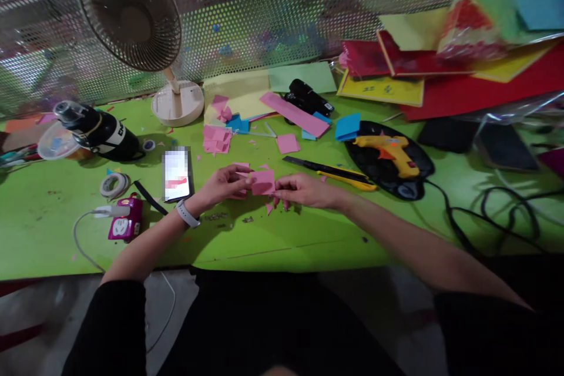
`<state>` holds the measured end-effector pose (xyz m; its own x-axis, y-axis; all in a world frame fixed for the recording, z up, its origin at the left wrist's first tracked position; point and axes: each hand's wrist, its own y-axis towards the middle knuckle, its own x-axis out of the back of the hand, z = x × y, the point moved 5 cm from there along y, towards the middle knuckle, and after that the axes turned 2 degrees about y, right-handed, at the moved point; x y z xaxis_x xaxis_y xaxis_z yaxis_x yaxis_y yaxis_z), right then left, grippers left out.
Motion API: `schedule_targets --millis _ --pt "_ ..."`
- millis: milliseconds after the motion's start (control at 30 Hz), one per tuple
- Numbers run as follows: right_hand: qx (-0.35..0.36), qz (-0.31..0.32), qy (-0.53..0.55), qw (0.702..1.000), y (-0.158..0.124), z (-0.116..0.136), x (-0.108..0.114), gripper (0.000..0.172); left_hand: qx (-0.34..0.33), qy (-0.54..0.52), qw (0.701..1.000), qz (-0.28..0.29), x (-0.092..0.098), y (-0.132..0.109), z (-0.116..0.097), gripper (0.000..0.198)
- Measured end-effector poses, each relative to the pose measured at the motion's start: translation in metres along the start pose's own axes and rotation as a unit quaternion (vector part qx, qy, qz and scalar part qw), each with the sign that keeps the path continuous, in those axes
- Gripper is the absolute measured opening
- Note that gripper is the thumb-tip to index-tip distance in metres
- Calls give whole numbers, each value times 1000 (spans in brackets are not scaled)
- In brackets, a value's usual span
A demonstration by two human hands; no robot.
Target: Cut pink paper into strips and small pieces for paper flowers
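Between my two hands is a small piece of pink paper [263, 183], raised a little over the green table. My left hand [224, 183] pinches its left edge, and more pink paper shows under those fingers. The fingertips of my right hand [296, 190] grip the right edge. Just beyond lie a pink paper square [288, 143] and a stack of pink pieces [217, 139]. A box cutter [330, 173] with a yellow handle rests beyond my right hand. Small pink scraps lie around the hands.
A glue gun [390, 151] sits on a black tray [365, 173] at right, its cord trailing off. At left are a phone [176, 174], a tape roll [114, 185], a purple power adapter [126, 220], a bottle [99, 132] and a fan [132, 17]. Coloured sheets [493, 88] pile up back right.
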<state>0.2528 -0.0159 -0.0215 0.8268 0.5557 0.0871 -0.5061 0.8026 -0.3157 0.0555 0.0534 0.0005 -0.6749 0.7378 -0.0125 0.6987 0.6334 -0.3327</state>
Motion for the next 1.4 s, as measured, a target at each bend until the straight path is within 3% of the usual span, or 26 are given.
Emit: schedule_targets --millis 133,233,300,367,433,500,633,800,933,1100,1400 --pt "7 28 -34 999 -1 7 -2 38 5 48 999 -8 -8 9 4 49" --pt "2 -37 -121 992 -11 12 20 38 -13 12 999 -33 -4 16 8 44" --pt "9 -149 -255 955 -23 14 46 40 -30 -38 998 -49 2 18 9 41" --pt "18 -247 -396 884 -37 13 69 40 -38 -75 995 -62 7 19 11 41" --pt "4 -275 -487 829 -46 4 84 39 -36 -90 993 -65 10 20 12 43" --pt "-28 -262 -524 810 -50 -10 93 37 -41 -101 992 -64 11 20 14 44" --pt "-38 -246 -522 815 -52 -25 98 26 -60 -116 989 -69 12 21 16 44" --pt "-12 -250 -484 839 -48 -21 96 20 -72 -97 988 -92 15 21 16 45" --pt "78 -273 -439 853 -46 -6 84 22 -79 -67 989 -109 17 19 13 49" --pt "206 -306 -456 810 -50 17 59 19 -71 -9 988 -134 18 18 11 51" --pt "250 -315 -470 786 -51 23 50 22 -70 50 987 -139 15 15 9 52"
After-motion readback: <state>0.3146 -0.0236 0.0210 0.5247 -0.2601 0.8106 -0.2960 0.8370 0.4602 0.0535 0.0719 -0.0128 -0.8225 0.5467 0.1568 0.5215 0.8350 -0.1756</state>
